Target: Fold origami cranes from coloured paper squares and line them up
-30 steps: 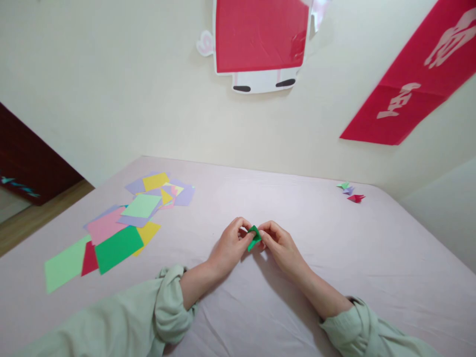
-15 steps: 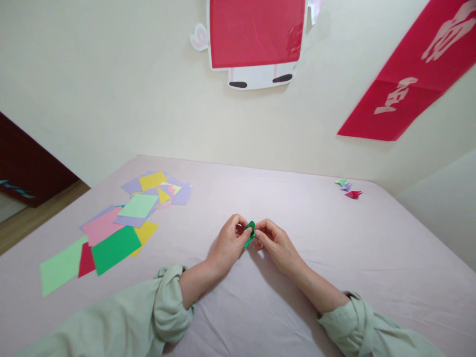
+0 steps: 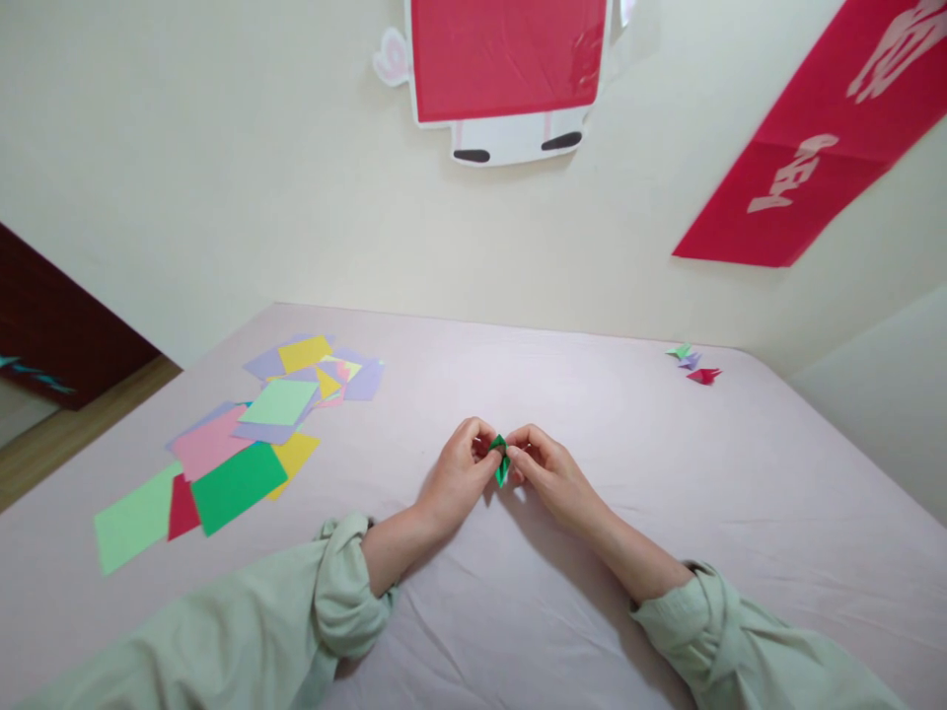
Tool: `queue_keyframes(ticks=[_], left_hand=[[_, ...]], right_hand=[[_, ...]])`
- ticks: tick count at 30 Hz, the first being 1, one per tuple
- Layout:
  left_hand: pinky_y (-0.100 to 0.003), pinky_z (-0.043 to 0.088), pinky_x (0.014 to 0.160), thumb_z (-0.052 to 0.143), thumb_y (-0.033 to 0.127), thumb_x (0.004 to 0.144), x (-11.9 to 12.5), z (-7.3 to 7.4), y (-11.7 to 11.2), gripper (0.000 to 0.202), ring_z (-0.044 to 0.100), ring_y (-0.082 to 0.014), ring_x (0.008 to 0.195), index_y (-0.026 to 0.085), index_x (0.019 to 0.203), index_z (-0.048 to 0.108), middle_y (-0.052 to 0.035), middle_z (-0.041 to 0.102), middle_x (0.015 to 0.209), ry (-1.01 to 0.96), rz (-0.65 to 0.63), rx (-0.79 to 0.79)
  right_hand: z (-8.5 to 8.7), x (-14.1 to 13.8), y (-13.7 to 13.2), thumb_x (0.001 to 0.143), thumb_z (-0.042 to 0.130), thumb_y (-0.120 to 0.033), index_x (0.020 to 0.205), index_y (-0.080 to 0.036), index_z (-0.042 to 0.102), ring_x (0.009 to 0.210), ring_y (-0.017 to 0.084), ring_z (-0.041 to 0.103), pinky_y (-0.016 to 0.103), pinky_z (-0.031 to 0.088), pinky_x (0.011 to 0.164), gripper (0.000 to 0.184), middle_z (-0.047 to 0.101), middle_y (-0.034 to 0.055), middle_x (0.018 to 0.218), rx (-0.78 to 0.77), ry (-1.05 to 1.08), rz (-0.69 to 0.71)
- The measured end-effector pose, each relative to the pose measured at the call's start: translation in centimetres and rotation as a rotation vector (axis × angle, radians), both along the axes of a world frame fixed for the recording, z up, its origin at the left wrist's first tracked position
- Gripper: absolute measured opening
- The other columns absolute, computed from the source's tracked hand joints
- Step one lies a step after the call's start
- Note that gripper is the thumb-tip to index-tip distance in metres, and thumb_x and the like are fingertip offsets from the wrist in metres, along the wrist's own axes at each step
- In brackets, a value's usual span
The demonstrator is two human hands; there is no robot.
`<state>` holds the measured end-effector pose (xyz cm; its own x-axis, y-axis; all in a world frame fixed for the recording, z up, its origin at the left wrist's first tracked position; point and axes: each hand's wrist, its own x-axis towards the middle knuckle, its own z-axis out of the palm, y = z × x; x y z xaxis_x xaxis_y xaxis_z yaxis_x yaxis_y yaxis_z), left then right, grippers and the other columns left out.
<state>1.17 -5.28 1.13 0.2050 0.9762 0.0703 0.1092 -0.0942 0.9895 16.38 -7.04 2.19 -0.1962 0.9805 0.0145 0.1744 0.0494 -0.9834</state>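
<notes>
Our left hand [image 3: 460,475] and right hand [image 3: 553,475] pinch a small green folded-paper piece [image 3: 501,471].
At left lie multicoloured paper sheets [image 3: 279,403]; far right, green, lilac and red folded-paper figures [image 3: 703,377].

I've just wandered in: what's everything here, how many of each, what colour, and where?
folded paper: one, green, between the fingertips of both hands
loose paper sheets: many, overlapping, mixed colours, left side of table
small folded shapes: three, light green, lilac and red, far right of table
table: one, pale pink covering, below
wall decoration: one, red and white, top middle
banner: one, red with pale markings, upper right
wall: off-white, behind
dark panel: one, brown, left edge
floor: brown strip, left edge
sleeves: two, pale green, bottom
left hand: one, centre
right hand: one, centre
</notes>
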Motion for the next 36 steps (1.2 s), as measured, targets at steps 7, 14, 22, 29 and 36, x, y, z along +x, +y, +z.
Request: queue_keyframes(ticks=[7, 14, 22, 29, 36], left_hand=[[-0.022, 0.041, 0.06, 0.058, 0.026, 0.082, 0.0, 0.1, 0.0, 0.015, 0.052, -0.0098, 0.062, 0.019, 0.076, 0.046, 0.0054, 0.048, 0.068, -0.003, 0.023, -0.021], [-0.023, 0.042, 0.062, 0.058, 0.028, 0.083, 0.0, 0.0, 0.0, 0.016, 0.052, -0.0108, 0.065, 0.02, 0.077, 0.045, 0.0047, 0.049, 0.071, 0.034, 0.029, -0.022], [-0.024, 0.045, 0.076, 0.051, 0.017, 0.083, 0.0, 0.3, -0.2, 0.008, 0.057, -0.0121, 0.082, 0.02, 0.09, 0.053, 0.0017, 0.059, 0.087, 0.057, 0.006, 0.063], [-0.023, 0.043, 0.07, 0.05, 0.013, 0.079, -0.1, 0.3, 0.1, 0.008, 0.054, -0.0111, 0.074, 0.019, 0.083, 0.053, 0.0033, 0.056, 0.079, 0.066, -0.045, 0.063], [-0.022, 0.042, 0.068, 0.047, 0.011, 0.076, -0.2, 0.4, 0.0, 0.011, 0.052, -0.0111, 0.073, 0.019, 0.081, 0.052, 0.0033, 0.054, 0.078, -0.01, -0.076, -0.003]], right_hand=[[0.1, -0.1, -0.2, 0.089, 0.05, -0.047, 0.094, -0.019, 0.053, 0.062, 0.012, 0.055, 0.027, 0.046, 0.061, 0.028, 0.055, -0.0025, 0.071, -0.042, 0.074, -0.019], [-0.9, -0.3, -0.2, 0.083, 0.055, -0.027, 0.094, -0.021, 0.046, 0.063, 0.012, 0.057, 0.027, 0.046, 0.06, 0.015, 0.054, -0.0033, 0.078, -0.004, 0.015, -0.08], [0.0, -0.1, -0.6, 0.084, 0.046, -0.018, 0.091, -0.022, 0.049, 0.062, 0.013, 0.05, 0.025, 0.037, 0.058, 0.008, 0.054, -0.0037, 0.075, 0.15, -0.222, -0.104], [0.3, -0.2, -0.8, 0.084, 0.045, -0.017, 0.093, -0.021, 0.052, 0.06, 0.013, 0.047, 0.025, 0.035, 0.058, 0.013, 0.051, -0.0055, 0.067, 0.178, -0.266, -0.081], [0.1, -0.1, -0.7, 0.085, 0.045, -0.02, 0.091, -0.022, 0.055, 0.056, 0.013, 0.046, 0.025, 0.035, 0.055, 0.012, 0.048, -0.0057, 0.063, 0.104, -0.115, -0.09]])
